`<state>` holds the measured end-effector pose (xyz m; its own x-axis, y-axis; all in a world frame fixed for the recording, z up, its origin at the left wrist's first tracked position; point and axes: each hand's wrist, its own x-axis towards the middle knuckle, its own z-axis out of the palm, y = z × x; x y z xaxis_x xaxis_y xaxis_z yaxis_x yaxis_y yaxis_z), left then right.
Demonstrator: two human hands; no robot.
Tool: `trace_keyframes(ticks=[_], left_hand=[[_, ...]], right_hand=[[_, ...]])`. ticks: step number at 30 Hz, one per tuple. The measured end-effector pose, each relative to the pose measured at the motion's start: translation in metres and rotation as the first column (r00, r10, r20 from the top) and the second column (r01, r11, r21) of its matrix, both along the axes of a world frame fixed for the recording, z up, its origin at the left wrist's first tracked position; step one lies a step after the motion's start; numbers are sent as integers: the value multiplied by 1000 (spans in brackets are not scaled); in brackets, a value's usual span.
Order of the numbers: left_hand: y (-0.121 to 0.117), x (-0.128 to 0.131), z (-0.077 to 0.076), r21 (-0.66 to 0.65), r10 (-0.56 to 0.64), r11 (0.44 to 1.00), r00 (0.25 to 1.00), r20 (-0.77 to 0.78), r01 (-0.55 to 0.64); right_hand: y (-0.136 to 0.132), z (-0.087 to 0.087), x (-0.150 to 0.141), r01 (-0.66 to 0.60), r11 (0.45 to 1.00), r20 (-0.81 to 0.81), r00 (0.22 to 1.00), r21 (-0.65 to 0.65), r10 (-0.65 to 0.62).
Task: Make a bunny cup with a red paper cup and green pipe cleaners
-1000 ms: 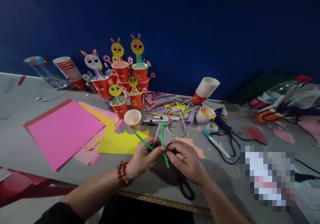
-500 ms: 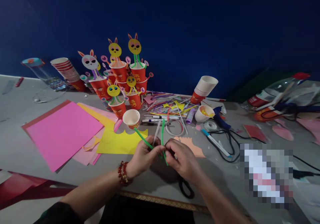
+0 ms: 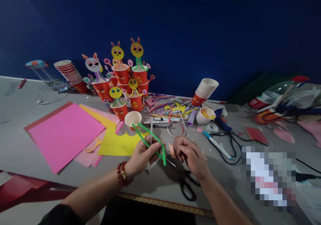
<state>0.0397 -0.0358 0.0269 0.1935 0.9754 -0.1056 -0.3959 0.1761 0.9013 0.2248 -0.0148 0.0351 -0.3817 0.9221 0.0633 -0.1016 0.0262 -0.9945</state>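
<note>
My left hand [image 3: 144, 154] pinches green pipe cleaners [image 3: 153, 135] between thumb and fingers. One of them is bent, with its short end pointing down on the right. A white pipe cleaner [image 3: 151, 128] stands out of the same hand. Apart from these, my right hand [image 3: 189, 154] hovers to the right with its fingers curled in and nothing visible in them. Below it lie scissors [image 3: 188, 190] with black handles, blades partly hidden. Beyond my left hand are yellow paper [image 3: 112, 147] with a cut edge and a paper cup [image 3: 132, 118].
Red cups with paper rabbit figures [image 3: 119, 111] stand at the back left. Loose pipe cleaners [image 3: 163, 104] lie heaped behind my hands. Pink paper [image 3: 67, 134] is on the left. A glue gun [image 3: 223, 119], its cord and a blue-white pen [image 3: 218, 146] are on the right.
My right hand has let go of the green pipe cleaner and drawn away to the right. The green pipe cleaner now shows a bend, held in my left hand. More of the scissors shows.
</note>
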Motion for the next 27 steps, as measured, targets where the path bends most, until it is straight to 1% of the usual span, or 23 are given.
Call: trace_keyframes(ticks=[3, 6, 10, 13, 15, 17, 19, 20, 22, 24, 25, 26, 27], left_hand=[[1, 0, 2, -13, -48, 999, 998, 44, 48], [2, 0, 4, -16, -102, 994, 988, 114, 104], [2, -1, 3, -6, -192, 981, 968, 164, 195], [2, -1, 2, -63, -193, 977, 969, 157, 205], [2, -2, 1, -90, -195, 974, 968, 156, 210], [2, -4, -1, -89, -212, 969, 963, 164, 228], [3, -5, -2, -81, -225, 967, 962, 158, 240], [3, -6, -2, -82, -222, 969, 965, 142, 235], [3, -7, -2, -82, -207, 973, 974, 93, 215], [2, -7, -2, -72, -193, 978, 980, 55, 197], [2, -7, -1, -68, -192, 978, 980, 45, 195], [2, -6, -1, -67, -192, 979, 981, 40, 194], [2, -5, 0, -70, -188, 979, 981, 37, 190]], right_hand=[[-4, -1, -4, -71, 987, -39, 997, -145, 66], [-6, -6, -9, -119, 955, -145, 986, -273, 81], [-9, -11, -16, -181, 911, -266, 960, -371, 82], [-11, -12, -19, -220, 874, -336, 939, -433, 69], [-11, -11, -20, -222, 849, -331, 942, -479, 60], [-11, -10, -20, -205, 827, -299, 953, -523, 47], [-11, -9, -19, -169, 823, -258, 966, -542, 29], [-11, -8, -18, -150, 834, -232, 972, -531, 28], [-11, -7, -17, -108, 889, -157, 987, -445, 41], [-12, -5, -15, -66, 958, -51, 997, -280, 54], [-13, -5, -15, -45, 983, 6, 999, -179, 47], [-13, -4, -15, -21, 997, 62, 998, -74, 25], [-14, -3, -15, 3, 1000, 118, 993, 30, -6]])
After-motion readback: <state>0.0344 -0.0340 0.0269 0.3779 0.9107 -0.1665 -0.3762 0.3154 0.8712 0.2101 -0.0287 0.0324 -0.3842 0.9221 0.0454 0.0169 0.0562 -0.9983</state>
